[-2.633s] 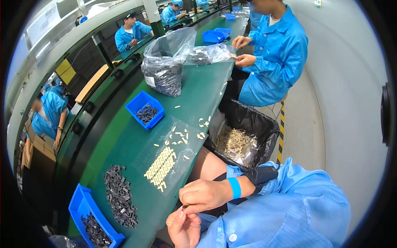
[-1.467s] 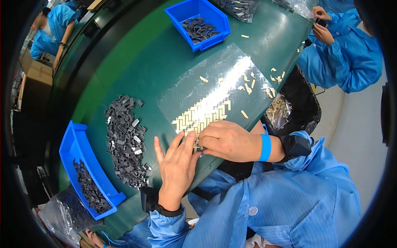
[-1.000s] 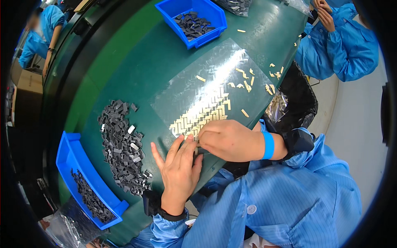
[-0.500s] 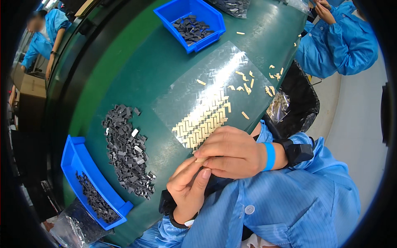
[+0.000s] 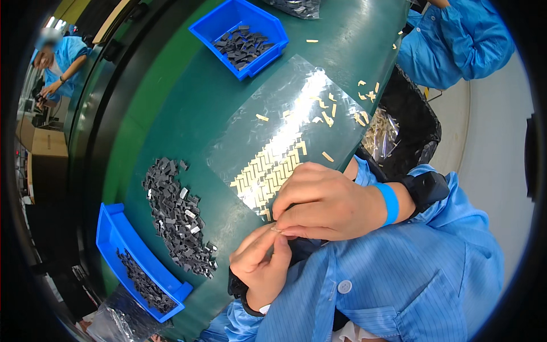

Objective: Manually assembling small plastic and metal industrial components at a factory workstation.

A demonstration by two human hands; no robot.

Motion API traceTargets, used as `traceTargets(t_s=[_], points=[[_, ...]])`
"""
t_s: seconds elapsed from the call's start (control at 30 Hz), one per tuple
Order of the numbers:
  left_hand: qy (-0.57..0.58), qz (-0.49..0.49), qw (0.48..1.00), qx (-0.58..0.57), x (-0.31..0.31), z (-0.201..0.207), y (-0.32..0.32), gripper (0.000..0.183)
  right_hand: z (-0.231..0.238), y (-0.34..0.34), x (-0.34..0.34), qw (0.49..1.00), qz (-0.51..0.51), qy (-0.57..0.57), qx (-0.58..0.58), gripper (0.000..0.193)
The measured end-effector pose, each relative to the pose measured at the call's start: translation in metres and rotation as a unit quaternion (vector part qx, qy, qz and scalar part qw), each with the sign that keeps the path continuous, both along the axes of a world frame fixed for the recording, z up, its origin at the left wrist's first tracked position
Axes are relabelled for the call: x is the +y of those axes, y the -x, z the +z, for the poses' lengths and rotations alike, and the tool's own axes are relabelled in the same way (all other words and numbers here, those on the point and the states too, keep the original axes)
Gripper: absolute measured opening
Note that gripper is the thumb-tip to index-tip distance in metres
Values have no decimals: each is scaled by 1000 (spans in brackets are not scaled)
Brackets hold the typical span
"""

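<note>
I record left hand (image 5: 261,263) and right hand (image 5: 327,205) closed, jointly pinching a small pale piece (image 5: 277,229), apparently for fine control. From there: pale strips (image 5: 273,178) on a clear sheet (image 5: 256,134), 12 o'clock, partly screened by the right hand; dark parts (image 5: 175,214), 9 o'clock; black-lined bin (image 5: 419,122), 2 o'clock.

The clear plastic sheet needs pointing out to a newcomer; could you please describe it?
On the long green worktable, find the heap of small dark-grey rectangular pieces. Right of that heap lies the flat, clear plastic sheet, set apart by cream strips in a zigzag pattern across its near part.
</note>
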State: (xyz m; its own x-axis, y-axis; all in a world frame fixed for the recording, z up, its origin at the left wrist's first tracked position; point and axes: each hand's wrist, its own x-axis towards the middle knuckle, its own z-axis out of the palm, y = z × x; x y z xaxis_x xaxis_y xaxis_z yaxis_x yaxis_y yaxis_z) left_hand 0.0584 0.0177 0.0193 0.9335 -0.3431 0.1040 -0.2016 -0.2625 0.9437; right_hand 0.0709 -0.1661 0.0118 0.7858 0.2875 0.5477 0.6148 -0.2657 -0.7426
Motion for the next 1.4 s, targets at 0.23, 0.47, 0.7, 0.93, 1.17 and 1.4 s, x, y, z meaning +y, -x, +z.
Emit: traceTargets(t_s=[0.23, 0.47, 0.7, 0.93, 1.17, 1.4], points=[[-24, -64, 997, -41, -9, 6, -6, 16, 3, 1, -8, 1000, -7, 25, 13, 9], [165, -9, 964, 207, -5, -1, -3, 16, 2, -16, -61, 944, -242, 222, 12, 11], [180, 21, 959, 218, -13, 5, -2, 26, 7, 4, -12, 985, -20, -81, 151, 15], [156, 20, 967, 201, -13, 9, 0, 24, 3, -2, -3, 979, 16, -108, 172, 10], [157, 111, 974, 122, -11, 6, -2, 14, 7, -2, 1, 982, -21, -105, 156, 9], [130, 133, 980, 66, -14, 5, 0, 11, 8, 8, 5, 966, 0, -110, 236, 11]])
